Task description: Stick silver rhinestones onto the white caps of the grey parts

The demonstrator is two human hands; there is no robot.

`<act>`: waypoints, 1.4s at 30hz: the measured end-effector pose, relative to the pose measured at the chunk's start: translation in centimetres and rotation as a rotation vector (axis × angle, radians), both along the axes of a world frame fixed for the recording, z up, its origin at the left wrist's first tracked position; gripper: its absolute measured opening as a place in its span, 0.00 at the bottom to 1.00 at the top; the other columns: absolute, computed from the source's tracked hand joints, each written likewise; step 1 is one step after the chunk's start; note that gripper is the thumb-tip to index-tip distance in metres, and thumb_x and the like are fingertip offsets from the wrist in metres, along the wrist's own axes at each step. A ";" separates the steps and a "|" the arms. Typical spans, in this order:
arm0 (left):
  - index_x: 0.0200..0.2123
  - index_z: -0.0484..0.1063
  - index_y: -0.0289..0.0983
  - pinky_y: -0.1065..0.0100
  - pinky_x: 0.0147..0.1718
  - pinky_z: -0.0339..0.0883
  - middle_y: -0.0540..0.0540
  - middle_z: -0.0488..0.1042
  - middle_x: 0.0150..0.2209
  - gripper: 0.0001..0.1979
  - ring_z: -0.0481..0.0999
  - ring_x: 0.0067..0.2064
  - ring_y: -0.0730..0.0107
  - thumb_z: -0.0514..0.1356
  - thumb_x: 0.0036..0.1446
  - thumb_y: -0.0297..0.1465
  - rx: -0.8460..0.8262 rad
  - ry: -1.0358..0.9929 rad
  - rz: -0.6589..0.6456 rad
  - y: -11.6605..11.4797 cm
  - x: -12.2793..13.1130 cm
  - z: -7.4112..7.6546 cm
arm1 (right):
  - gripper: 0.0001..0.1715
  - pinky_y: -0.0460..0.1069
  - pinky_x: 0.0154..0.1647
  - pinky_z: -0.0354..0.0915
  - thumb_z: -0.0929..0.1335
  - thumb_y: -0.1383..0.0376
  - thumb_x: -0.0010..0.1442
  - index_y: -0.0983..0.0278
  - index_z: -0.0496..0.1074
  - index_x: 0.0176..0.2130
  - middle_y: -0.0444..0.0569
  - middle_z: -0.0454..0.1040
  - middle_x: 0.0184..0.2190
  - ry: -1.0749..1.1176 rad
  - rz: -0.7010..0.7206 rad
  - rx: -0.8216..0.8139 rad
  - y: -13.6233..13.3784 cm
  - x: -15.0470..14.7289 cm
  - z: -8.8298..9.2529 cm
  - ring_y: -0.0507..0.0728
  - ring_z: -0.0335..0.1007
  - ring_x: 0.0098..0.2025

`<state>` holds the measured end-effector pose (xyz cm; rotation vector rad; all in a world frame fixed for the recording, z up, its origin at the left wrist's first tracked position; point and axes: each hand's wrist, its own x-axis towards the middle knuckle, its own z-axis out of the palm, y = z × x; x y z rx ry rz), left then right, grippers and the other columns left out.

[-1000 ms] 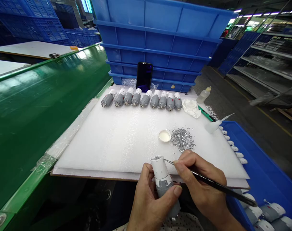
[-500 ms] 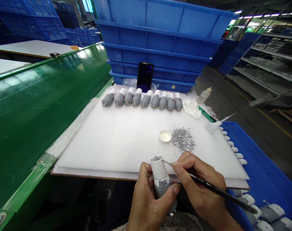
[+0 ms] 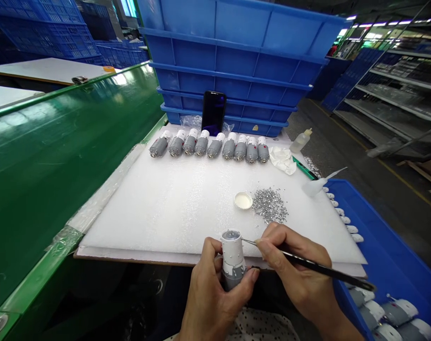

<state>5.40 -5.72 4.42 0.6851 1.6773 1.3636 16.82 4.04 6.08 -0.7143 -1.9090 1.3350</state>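
My left hand (image 3: 215, 293) is closed around a small white-and-grey cylinder-shaped model (image 3: 233, 251), its white open end up and its grey part lower in the palm. In my right hand (image 3: 296, 274) is a pair of black tweezers (image 3: 329, 271), held like a pen. The thin metal tips meet the white rim of the model on its right side. Whether a tiny piece sits between the tips is too small to tell. Beyond the hands, a heap of tiny silver pieces (image 3: 270, 204) lies on the white foam sheet (image 3: 172, 208), beside a small round white dish (image 3: 243, 201).
Several similar models (image 3: 201, 144) line the back of the sheet, before a phone (image 3: 214, 112) and stacked blue bins (image 3: 233, 71). Right are crumpled tissue (image 3: 283, 160), two squeeze bottles (image 3: 301, 140) and a blue bin (image 3: 389, 241) with more models. A green conveyor edge (image 3: 76, 137) runs along the left.
The model in my left hand has turned more upright. The tweezers lie at a flatter slant, their tips still at the rim. The things on the sheet have not moved.
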 end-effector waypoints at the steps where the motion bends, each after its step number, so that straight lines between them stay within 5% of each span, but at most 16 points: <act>1: 0.33 0.58 0.43 0.71 0.24 0.60 0.57 0.70 0.24 0.16 0.66 0.25 0.72 0.66 0.53 0.36 0.002 0.015 -0.002 0.0 0.0 0.0 | 0.14 0.46 0.25 0.55 0.66 0.66 0.66 0.63 0.64 0.27 0.41 0.61 0.23 -0.006 0.002 -0.017 0.1 0.1 0.0 0.50 0.57 0.26; 18: 0.33 0.59 0.43 0.68 0.25 0.60 0.54 0.75 0.24 0.16 0.73 0.26 0.67 0.66 0.53 0.37 0.009 0.207 0.035 -0.3 -0.1 -1.0 | 0.18 0.47 0.23 0.52 0.67 0.59 0.65 0.63 0.65 0.26 0.40 0.60 0.22 -0.090 0.003 -0.133 0.6 0.4 0.4 0.49 0.54 0.24; 21: 0.33 0.60 0.42 0.70 0.27 0.62 0.54 0.74 0.25 0.16 0.71 0.27 0.70 0.67 0.53 0.37 0.032 0.062 0.032 -0.2 -0.1 -0.6 | 0.17 0.46 0.24 0.54 0.68 0.59 0.64 0.63 0.66 0.26 0.40 0.61 0.22 -0.106 -0.013 -0.126 0.6 0.3 0.6 0.49 0.55 0.24; 26: 0.39 0.69 0.37 0.71 0.28 0.65 0.47 0.76 0.32 0.13 0.75 0.29 0.70 0.63 0.57 0.40 0.080 -0.503 -0.123 -0.4 -0.6 0.5 | 0.11 0.46 0.23 0.60 0.69 0.61 0.62 0.61 0.69 0.28 0.42 0.68 0.24 -0.039 -0.062 -0.071 0.0 0.4 1.3 0.52 0.64 0.26; 33: 0.31 0.76 0.31 0.76 0.16 0.50 0.48 0.67 0.18 0.24 0.62 0.16 0.79 0.52 0.61 0.46 0.045 -0.954 -0.251 -0.8 -1.1 0.5 | 0.04 0.46 0.25 0.64 0.69 0.70 0.62 0.61 0.71 0.35 0.43 0.70 0.26 0.035 -0.016 0.190 0.0 1.3 1.0 0.51 0.68 0.27; 38: 0.28 0.77 0.30 0.76 0.13 0.48 0.50 0.64 0.15 0.31 0.58 0.13 0.81 0.48 0.63 0.50 -0.069 -1.073 -0.268 -0.9 -0.6 0.5 | 0.07 0.46 0.26 0.64 0.69 0.73 0.62 0.61 0.70 0.38 0.44 0.71 0.28 -0.003 0.031 0.266 0.0 1.8 0.7 0.51 0.69 0.29; 42: 0.31 0.77 0.30 0.76 0.20 0.57 0.46 0.69 0.17 0.29 0.67 0.18 0.76 0.50 0.63 0.50 -0.066 -0.993 -0.244 -0.8 -0.2 0.8 | 0.09 0.46 0.26 0.64 0.69 0.75 0.61 0.62 0.69 0.40 0.44 0.72 0.27 0.005 0.072 0.349 0.1 2.0 1.0 0.51 0.69 0.28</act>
